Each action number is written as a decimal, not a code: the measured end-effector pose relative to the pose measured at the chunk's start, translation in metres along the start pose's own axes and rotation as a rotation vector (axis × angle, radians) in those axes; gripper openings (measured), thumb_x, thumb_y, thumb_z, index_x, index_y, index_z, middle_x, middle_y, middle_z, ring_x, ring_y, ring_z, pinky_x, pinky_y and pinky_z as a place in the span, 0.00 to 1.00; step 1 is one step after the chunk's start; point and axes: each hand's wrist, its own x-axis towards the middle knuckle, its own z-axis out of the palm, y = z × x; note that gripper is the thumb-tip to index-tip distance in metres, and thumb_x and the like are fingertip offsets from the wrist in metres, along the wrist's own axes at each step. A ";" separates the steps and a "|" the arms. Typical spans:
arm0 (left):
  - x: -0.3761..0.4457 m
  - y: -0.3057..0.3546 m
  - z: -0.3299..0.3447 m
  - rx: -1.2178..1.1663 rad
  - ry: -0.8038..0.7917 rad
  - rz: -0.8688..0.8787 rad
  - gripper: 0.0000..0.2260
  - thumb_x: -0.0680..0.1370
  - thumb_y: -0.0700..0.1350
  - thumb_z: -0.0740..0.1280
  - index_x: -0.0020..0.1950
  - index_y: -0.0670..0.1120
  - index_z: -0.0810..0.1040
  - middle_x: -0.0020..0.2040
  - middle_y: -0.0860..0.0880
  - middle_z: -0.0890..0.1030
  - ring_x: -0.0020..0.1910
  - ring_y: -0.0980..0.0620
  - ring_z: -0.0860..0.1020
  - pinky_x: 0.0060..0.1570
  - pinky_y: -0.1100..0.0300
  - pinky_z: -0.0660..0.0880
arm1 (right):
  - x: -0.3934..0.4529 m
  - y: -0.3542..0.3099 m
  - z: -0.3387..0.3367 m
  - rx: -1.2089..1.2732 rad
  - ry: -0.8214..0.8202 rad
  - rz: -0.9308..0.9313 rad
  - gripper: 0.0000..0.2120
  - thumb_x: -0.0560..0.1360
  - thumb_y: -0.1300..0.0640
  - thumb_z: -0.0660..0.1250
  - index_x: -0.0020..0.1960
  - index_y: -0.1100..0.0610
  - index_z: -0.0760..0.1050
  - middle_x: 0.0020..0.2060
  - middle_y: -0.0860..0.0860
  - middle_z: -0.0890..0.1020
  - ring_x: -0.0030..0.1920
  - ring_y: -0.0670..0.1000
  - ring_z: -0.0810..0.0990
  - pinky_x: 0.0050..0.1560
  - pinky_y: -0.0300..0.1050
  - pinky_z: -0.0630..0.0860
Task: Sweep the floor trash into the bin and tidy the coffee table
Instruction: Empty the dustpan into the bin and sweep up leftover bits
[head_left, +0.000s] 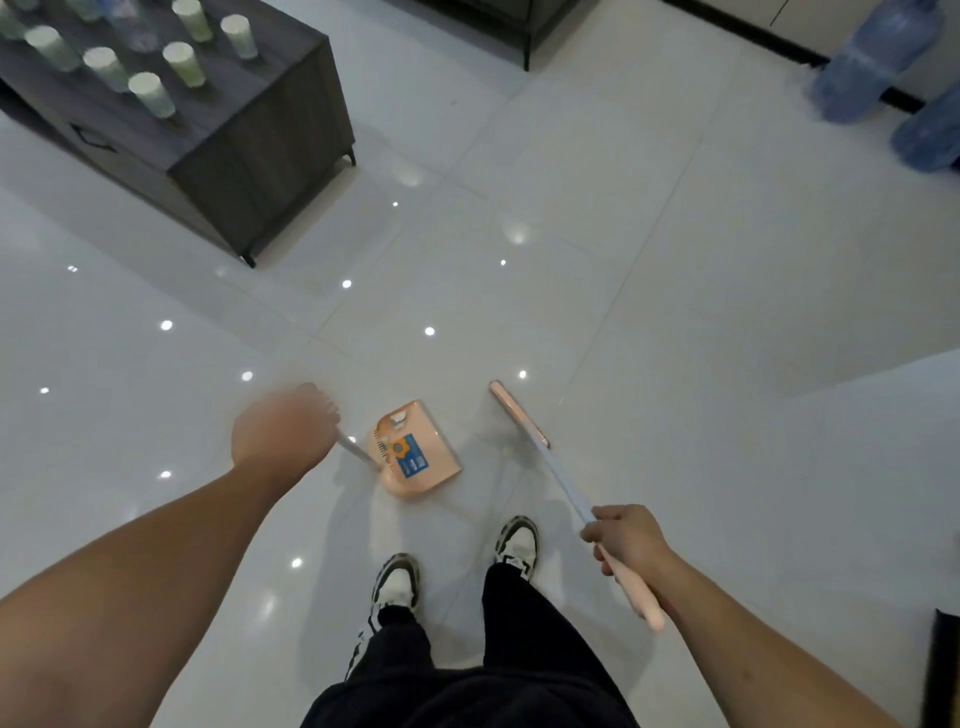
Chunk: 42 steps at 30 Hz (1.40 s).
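Hands first: the left hand (283, 434) is blurred, seen from the back, with its fingers (324, 405) closed around the thin pale handle (356, 451) of the peach-coloured plastic dustpan (415, 451). The dustpan sits on the glossy white tiled floor (675, 312) just ahead of the person's two black-and-white sneakers (397, 582), and a blue label covers part of its inner face. A small white scrap (397, 415) lies inside the pan near its far edge.

The right hand (626, 535) grips the long pale-blue shaft with a peach grip end that belongs to the broom (566, 483); its fingers are wrapped fully around the shaft where the blue part meets the peach grip. The narrow peach broom head (518, 413) is down at the floor, just to the right of the dustpan and apart from it. Whether the bristles touch the tiles cannot be told.

Further off, toward the upper left, stands the dark grey wooden coffee table worktop (228, 104) on short black legs. Several pale green paper cups (150, 93) stand upside down on it, spread across its top, the nearest close to the front edge.

Large blue water bottles (872, 62) stand against the wall at the upper right. Black trousers (519, 649) fill the bottom centre.
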 end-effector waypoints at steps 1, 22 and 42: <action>0.000 -0.005 -0.001 -0.004 0.005 -0.005 0.07 0.73 0.55 0.61 0.41 0.52 0.72 0.31 0.50 0.70 0.32 0.43 0.73 0.34 0.57 0.67 | 0.000 -0.002 0.001 0.025 0.002 -0.013 0.13 0.71 0.72 0.70 0.55 0.64 0.76 0.35 0.61 0.77 0.26 0.54 0.73 0.24 0.40 0.70; 0.009 -0.024 0.011 0.047 -0.066 0.004 0.06 0.73 0.55 0.61 0.44 0.54 0.69 0.31 0.51 0.71 0.33 0.42 0.73 0.34 0.57 0.66 | -0.005 -0.025 0.065 -0.061 -0.334 -0.021 0.15 0.70 0.66 0.73 0.56 0.59 0.79 0.26 0.55 0.78 0.20 0.50 0.71 0.21 0.36 0.67; -0.087 -0.089 0.025 0.053 -0.036 -0.185 0.07 0.75 0.55 0.61 0.43 0.53 0.70 0.27 0.54 0.68 0.28 0.46 0.70 0.29 0.59 0.62 | 0.024 -0.041 0.088 -0.065 -0.342 0.013 0.17 0.71 0.68 0.72 0.60 0.64 0.77 0.32 0.59 0.76 0.23 0.52 0.71 0.23 0.39 0.67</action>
